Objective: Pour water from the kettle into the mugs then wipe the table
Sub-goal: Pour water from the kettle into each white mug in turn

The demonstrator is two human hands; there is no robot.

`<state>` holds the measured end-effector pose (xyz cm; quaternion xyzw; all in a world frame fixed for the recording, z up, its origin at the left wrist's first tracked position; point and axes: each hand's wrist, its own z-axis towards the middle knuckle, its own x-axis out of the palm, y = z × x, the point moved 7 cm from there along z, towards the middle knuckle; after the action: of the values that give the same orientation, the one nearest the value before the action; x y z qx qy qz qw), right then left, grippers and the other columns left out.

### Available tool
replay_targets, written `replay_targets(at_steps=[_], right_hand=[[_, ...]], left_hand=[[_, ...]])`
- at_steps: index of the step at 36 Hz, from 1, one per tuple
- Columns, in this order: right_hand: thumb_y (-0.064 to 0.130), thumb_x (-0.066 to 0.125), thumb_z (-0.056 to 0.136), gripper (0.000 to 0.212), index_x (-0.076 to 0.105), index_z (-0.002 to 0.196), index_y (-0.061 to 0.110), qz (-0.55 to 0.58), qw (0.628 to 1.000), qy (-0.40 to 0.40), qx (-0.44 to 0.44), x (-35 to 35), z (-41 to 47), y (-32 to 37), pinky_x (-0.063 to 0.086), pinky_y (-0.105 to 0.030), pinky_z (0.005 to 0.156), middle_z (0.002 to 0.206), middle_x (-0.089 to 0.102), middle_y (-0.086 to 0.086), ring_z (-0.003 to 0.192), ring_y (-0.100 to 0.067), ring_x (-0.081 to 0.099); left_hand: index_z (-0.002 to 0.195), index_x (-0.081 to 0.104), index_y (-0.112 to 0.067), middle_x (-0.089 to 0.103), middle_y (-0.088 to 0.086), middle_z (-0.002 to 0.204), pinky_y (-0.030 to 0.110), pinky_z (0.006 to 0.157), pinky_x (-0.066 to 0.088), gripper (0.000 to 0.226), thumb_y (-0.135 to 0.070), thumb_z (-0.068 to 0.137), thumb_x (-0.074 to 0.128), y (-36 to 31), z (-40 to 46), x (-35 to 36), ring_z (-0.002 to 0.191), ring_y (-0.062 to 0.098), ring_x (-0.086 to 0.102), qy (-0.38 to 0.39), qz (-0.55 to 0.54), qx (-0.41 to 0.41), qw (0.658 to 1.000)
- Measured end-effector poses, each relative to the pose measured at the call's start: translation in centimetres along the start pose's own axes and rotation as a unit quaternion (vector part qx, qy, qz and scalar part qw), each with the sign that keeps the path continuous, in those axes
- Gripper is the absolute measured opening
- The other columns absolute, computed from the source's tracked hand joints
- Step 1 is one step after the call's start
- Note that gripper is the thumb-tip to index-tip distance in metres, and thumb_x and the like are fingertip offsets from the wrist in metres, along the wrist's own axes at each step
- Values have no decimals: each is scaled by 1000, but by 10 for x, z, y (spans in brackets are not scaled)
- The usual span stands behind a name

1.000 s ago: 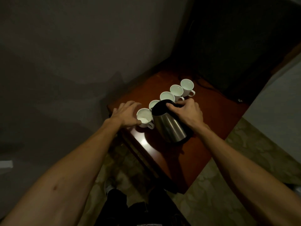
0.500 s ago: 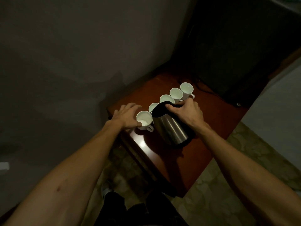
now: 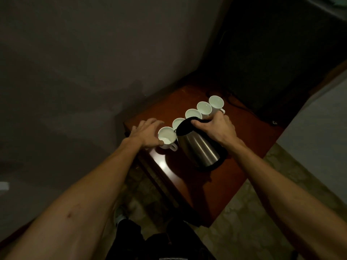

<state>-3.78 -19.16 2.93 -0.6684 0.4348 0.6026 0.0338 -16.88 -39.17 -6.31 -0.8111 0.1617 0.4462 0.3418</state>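
At frame centre, the right hand [image 3: 216, 129] grips the tilted steel kettle [image 3: 199, 149] by its black handle, while the open left hand [image 3: 145, 135] apparently steadies the nearest white ceramic mug [image 3: 167, 137].

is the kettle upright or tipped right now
Tipped: the kettle leans spout-first over the nearest mug, held at its handle by the right hand.
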Motion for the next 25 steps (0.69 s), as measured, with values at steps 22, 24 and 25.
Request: replay_targets(at_steps=[22,24,25], right_hand=[[65,75,91,58,77,118,14,-46,999,-1,-11,2,3,5,52,-28,62,99,77,0,80,-13,73],[65,76,91,59,76,117,12,-47,999,-3,-9,1,3,7,56,-30,64,97,77,-1,80,-14,73],[65,77,90,59,76,115,11,-47,999,-3,-7,0,2,8,59,-34,68,97,76,-1,80,-16,73]], left_hand=[[153,26,-35,18,-1,163,58,111,25,92,-54,76,73,7,-17,-1,145,31,20,8,-26,-16,1000],[153,26,-35,18,-1,163,60,111,24,93,-54,75,74,9,-17,-1,145,31,20,5,-30,-18,999],[153,26,-35,17,-1,163,60,111,24,93,-54,76,73,9,-16,0,146,31,19,5,-32,-19,999]])
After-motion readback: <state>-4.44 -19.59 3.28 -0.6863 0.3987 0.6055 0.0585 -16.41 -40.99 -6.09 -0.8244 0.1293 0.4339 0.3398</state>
